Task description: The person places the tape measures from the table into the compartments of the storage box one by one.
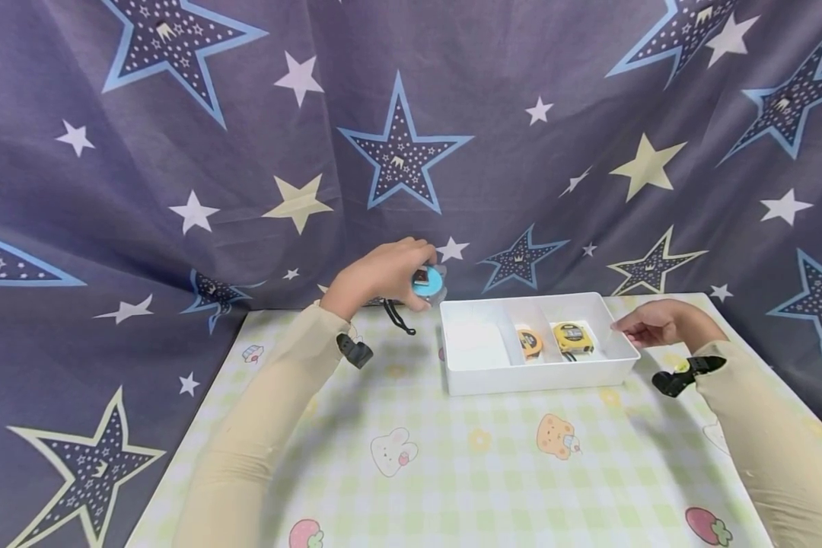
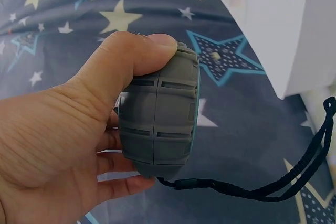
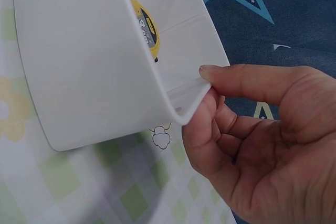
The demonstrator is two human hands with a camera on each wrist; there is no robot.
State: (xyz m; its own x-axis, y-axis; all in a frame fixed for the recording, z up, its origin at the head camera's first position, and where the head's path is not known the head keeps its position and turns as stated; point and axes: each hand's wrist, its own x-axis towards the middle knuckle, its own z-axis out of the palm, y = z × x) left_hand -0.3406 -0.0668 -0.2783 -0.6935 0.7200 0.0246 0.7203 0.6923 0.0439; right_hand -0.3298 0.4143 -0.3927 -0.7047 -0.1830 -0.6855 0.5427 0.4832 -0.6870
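Observation:
My left hand (image 1: 393, 272) grips a grey and blue tape measure (image 1: 428, 282) above the table's back edge, just left of the white box. In the left wrist view the thumb lies over the top of the ribbed grey case (image 2: 157, 114), and a black wrist strap (image 2: 252, 193) trails from its lower end. My right hand (image 1: 657, 323) pinches the right end wall of the white divided box (image 1: 541, 378), thumb inside the rim and fingers outside. Inside the box, an orange tape measure (image 1: 530, 344) sits in the middle compartment and a yellow tape measure (image 1: 572, 338) in the right one.
The table wears a green-and-white checked cloth (image 1: 452, 472) with cartoon prints. A dark blue star-patterned curtain (image 1: 479, 99) hangs right behind and around the table. Black camera mounts (image 1: 355, 351) are strapped to both wrists over beige sleeves.

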